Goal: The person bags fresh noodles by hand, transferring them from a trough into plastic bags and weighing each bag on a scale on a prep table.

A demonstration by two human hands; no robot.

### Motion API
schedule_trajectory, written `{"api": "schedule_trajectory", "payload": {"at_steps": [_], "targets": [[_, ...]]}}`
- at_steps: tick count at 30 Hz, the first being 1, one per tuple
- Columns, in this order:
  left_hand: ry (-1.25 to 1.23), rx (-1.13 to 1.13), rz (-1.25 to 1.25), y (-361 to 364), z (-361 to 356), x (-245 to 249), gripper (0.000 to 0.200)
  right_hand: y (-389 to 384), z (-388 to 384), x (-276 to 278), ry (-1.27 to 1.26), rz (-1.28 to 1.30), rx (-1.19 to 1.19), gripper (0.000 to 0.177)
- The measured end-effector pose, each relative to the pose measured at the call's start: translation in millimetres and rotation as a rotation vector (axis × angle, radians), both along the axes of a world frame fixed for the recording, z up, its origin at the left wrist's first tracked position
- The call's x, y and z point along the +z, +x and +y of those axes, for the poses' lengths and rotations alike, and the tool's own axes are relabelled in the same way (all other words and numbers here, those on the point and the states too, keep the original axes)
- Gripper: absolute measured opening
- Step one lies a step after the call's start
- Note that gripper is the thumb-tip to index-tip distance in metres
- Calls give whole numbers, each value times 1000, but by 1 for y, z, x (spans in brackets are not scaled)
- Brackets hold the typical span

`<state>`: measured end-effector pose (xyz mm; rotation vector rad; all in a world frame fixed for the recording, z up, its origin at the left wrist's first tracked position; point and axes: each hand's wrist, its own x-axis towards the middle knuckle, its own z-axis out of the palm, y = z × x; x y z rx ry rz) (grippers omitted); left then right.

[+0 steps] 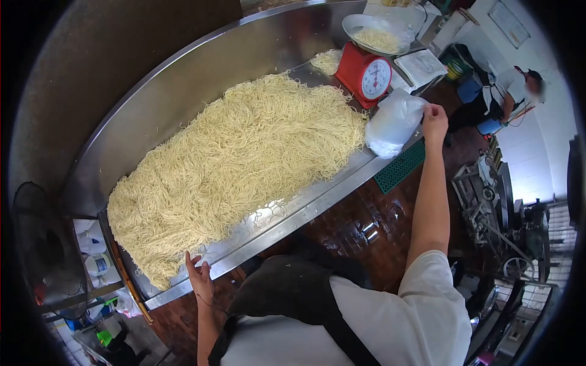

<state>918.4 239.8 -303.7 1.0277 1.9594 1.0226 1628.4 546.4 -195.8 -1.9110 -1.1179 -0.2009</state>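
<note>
A long heap of pale yellow noodles [244, 158] covers most of the steel table [256, 241]. At its near left end is my left hand [200, 277], fingers apart and holding nothing, the fingertips right at the noodles' edge. My right hand [434, 122] is reached out to the far right, its fingers closed on the upper corner of a white plastic bag [394, 125]. The bag looks puffed out and rests at the table's right end. Just behind it stands a red dial scale [364, 73], its metal pan [353, 25] bearing a small portion of noodles.
A raised steel wall [152, 100] borders the table's far side. Below its right end lies a green mat [400, 168] on the wet brown floor [354, 232]. Machinery [488, 201] stands at the right, and another person [503, 97] is farther back. A fan [52, 250] is at the left.
</note>
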Motion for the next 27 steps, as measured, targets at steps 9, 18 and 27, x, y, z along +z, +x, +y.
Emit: {"api": "schedule_trajectory", "payload": {"at_steps": [9, 18, 27], "targets": [[-46, -73, 15, 34, 12, 14, 63, -1, 20, 29, 468, 808, 427, 19], [-57, -168, -369, 74, 65, 39, 57, -97, -36, 63, 526, 1944, 1479, 33], [202, -622, -397, 186, 169, 143, 46, -321, -116, -3, -154, 497, 1651, 26]]}}
